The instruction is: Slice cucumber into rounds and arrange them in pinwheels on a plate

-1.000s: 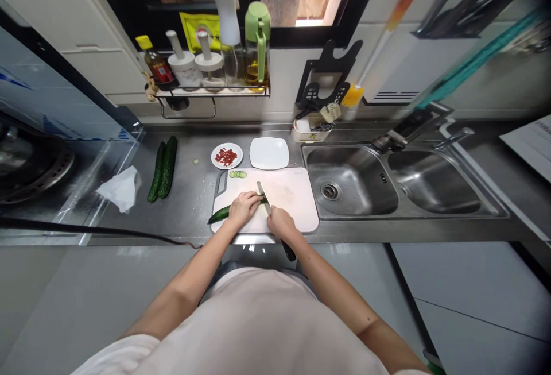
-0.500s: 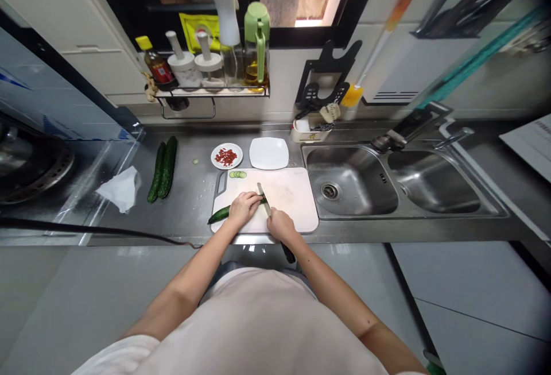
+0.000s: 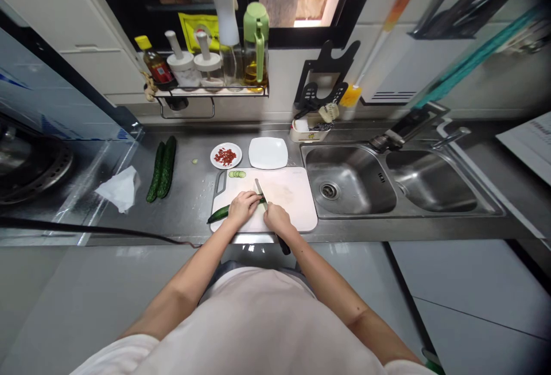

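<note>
A cucumber (image 3: 218, 214) lies across the white cutting board (image 3: 297, 203), its left end showing past my wrist. My left hand (image 3: 243, 207) is closed over its middle, fingertips near the blade. My right hand (image 3: 277, 218) grips a knife (image 3: 261, 189) whose dark handle sticks out below the hand. The blade stands at the cucumber's right end, close to my left fingers; how deep it is cannot be told. Several cucumber slices (image 3: 237, 174) lie in a short row at the board's upper left.
Behind the board stand a small plate of chopped red pieces (image 3: 225, 157) and a white square plate (image 3: 267, 153). Two whole cucumbers (image 3: 162, 169) and a white tissue (image 3: 119, 187) lie left. A double sink (image 3: 350, 180) is to the right. A condiment rack (image 3: 210, 92) hangs above.
My right hand and the knife have shifted slightly left and up, with the handle swinging a little left. My left hand keeps its place on the cucumber.
</note>
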Available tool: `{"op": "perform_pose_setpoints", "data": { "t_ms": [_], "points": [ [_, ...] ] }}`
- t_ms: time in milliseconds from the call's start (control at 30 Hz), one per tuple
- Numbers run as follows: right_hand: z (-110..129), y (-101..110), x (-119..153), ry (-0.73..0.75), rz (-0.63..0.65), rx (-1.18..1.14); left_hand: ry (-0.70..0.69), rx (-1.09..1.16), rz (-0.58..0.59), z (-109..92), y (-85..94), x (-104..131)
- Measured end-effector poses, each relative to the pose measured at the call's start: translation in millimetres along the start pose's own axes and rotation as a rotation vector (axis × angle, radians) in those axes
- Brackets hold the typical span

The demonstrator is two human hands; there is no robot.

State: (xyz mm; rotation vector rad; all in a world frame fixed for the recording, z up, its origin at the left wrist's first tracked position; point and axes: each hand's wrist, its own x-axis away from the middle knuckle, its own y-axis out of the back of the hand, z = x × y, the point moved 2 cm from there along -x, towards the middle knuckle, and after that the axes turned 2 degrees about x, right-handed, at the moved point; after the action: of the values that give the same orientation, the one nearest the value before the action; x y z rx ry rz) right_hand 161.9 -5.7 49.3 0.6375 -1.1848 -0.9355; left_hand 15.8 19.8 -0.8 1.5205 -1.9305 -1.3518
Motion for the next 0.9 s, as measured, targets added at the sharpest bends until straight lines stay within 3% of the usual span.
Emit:
{"op": "perform_pose_setpoints", "data": {
  "t_ms": [267,900],
  "points": [
    [-7,-6,10,0.000,0.026,0.014,-0.004,0.002,0.002,0,-0.3,0],
    [1,-5,-4,-0.008,-0.003,-0.010,0.000,0.008,-0.001,0,0.2,0]
  ]
}}
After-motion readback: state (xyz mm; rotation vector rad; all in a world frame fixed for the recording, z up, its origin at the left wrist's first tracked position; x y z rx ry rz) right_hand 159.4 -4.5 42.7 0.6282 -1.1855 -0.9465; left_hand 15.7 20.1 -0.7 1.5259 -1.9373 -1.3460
